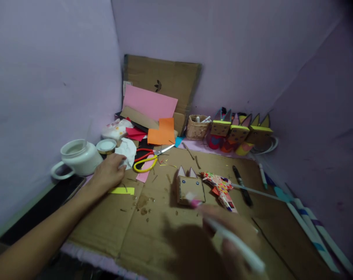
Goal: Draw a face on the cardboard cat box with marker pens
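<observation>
My right hand (223, 237) is low in the middle, blurred, closed round a white marker with a pink tip (231, 239). The tip points at a small cardboard box animal with pink ears (189, 188) lying on the cardboard sheet (153, 225). My left hand (108, 171) reaches out to the left with its fingers bent down on crumpled white paper (127, 151), beside a white jar with a handle (77, 156). A yellow paper strip (122, 191) lies under the left wrist.
Red and yellow scissors (149, 158), a patterned glue gun (221, 188), a black pen (243, 187) and striped paper rolls (313, 229) lie around. Finished box animals (240, 134), a small basket (196, 126), orange paper (162, 133) and pink paper (149, 103) sit against the back wall.
</observation>
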{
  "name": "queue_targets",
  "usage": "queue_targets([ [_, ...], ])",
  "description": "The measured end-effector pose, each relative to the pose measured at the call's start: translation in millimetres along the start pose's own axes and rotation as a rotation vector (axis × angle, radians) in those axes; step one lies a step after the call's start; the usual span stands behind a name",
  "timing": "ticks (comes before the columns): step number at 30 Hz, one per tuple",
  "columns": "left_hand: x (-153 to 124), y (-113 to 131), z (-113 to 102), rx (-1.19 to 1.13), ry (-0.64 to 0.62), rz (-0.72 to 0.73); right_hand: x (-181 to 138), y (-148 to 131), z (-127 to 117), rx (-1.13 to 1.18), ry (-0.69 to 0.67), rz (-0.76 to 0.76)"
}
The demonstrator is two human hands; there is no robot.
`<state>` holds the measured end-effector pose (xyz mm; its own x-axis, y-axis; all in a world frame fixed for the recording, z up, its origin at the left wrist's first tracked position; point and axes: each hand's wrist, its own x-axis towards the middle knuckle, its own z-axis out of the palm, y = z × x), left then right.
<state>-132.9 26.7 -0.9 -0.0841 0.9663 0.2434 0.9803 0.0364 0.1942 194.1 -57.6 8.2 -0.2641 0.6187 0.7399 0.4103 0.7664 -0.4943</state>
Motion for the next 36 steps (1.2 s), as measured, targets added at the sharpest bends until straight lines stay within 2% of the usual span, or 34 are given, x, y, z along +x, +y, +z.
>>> queue_targets([
  [1,0,-1,2,-0.012,0.021,-0.007,0,-9,10,-0.025,-0.059,-0.111],
  [2,0,0,4,-0.024,0.047,-0.013,-1,-16,22,-0.058,-0.123,-0.155],
  [3,0,1,6,-0.035,0.075,-0.016,-1,-22,33,-0.057,-0.129,-0.156],
  [5,0,2,9,-0.059,0.117,-0.009,-2,-28,53,-0.018,-0.136,-0.041],
  [7,-1,1,11,-0.079,0.135,0.005,-1,-28,65,0.021,-0.223,0.039],
  [11,-3,-4,15,-0.104,0.12,0.019,0,-22,74,-0.045,-0.516,0.022],
  [13,-3,-6,17,-0.112,0.106,0.016,-2,-20,76,-0.086,-0.565,0.015],
  [19,-2,-2,16,-0.108,0.082,-0.021,-9,-18,75,-0.061,-0.546,0.019],
  [30,-1,1,18,-0.058,0.061,-0.016,-4,-18,71,0.111,-0.374,0.081],
  [36,1,2,18,-0.035,0.056,-0.027,-11,-15,72,0.024,-0.283,0.163],
])
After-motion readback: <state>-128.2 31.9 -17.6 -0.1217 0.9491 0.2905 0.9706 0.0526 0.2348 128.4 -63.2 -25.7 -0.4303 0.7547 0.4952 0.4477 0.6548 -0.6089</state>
